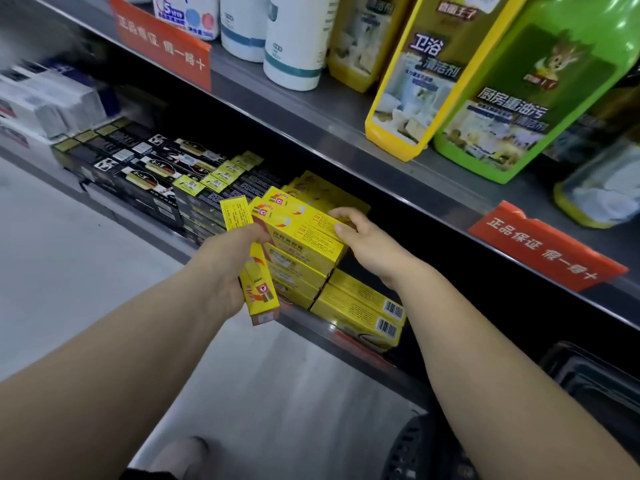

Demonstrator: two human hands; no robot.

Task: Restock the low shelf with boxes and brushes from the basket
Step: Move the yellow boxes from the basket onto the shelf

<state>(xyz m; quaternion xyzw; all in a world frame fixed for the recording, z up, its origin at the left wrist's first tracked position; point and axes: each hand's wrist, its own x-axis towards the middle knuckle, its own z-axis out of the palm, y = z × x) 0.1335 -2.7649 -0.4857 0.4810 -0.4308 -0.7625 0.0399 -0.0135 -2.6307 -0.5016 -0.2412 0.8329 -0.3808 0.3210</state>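
My left hand (227,268) grips two long yellow boxes (259,289) in front of the low shelf (349,336); one points up past the hand and one points down. My right hand (360,240) holds the far end of the top yellow box (301,220) on a stack of the same boxes on that shelf. Beside the stack, to the right, lie two more yellow boxes with barcodes (360,306). The dark basket (588,382) sits at the lower right, mostly out of frame.
Black and yellow boxes (149,168) fill the low shelf to the left, with white packs (48,102) beyond them. The shelf above carries white bottles (294,43), yellow (415,81) and green (530,98) cleaner bottles and red price tags (547,247). Grey floor lies below.
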